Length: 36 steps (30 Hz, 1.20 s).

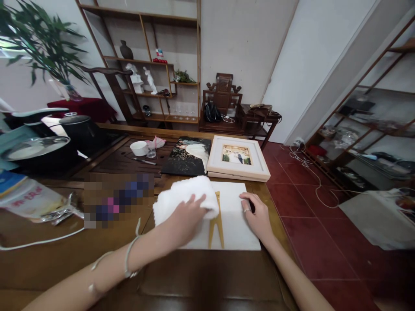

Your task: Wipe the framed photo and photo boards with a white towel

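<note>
— Left hand (186, 214)?
— Centre of the frame, palm down on a white cloth (175, 196), fingers loosely spread, pressing rather than clutching.
— Cloth?
— Bunched over the upper left of a white board (236, 229), touching a yellow stand (216, 226).
— Right hand (257, 216)?
— Fingers stretched flat on the board's right edge, gripping nothing.
— Beyond?
— Framed photo (238, 157) and dark print (186, 160), just above the board on the wooden table (194, 276).

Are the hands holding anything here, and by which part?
Nothing is gripped. The left hand lies flat on top of the white cloth, pressing its near right end onto the white board. The right hand rests on the board's right edge.
</note>
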Tool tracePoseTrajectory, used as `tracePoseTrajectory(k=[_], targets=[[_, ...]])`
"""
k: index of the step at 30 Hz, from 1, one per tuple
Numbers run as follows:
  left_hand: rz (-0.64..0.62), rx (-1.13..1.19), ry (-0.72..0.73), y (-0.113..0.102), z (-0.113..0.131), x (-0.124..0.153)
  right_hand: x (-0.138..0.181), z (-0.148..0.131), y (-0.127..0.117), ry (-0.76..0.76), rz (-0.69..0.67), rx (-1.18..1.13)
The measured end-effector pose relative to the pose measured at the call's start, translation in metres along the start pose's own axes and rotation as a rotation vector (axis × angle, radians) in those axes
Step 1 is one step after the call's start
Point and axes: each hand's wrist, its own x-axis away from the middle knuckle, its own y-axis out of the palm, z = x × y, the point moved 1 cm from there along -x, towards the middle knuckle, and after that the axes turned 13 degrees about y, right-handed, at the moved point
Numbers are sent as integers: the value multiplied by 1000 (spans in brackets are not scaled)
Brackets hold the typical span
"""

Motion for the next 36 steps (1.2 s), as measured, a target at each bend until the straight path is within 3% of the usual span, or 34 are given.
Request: tracePoseTrajectory(k=[3,6,15,18,21,26,31,36], targets=[[206,-8,-13,13,-16,-24,-1,1,1,-1,0,6],[266,40,33,22,-12,-30,-1,2,1,-6,-2,8],[-92,47,402,32,63,15,0,1,1,-17,-10,7],[-84,84,356,23,60,9,0,2,2,-20,-8,1],[-26,38,268,8,38,-18,0,3,2,-16,3,7],[203,-138,101,9,15,-63,0,4,1,-18,-12,10],[209,-320,88,38,39,-58,-1,4,2,-32,-11,15],[248,-344,296,65,77,-19,-1,5,2,-59,-44,7]])
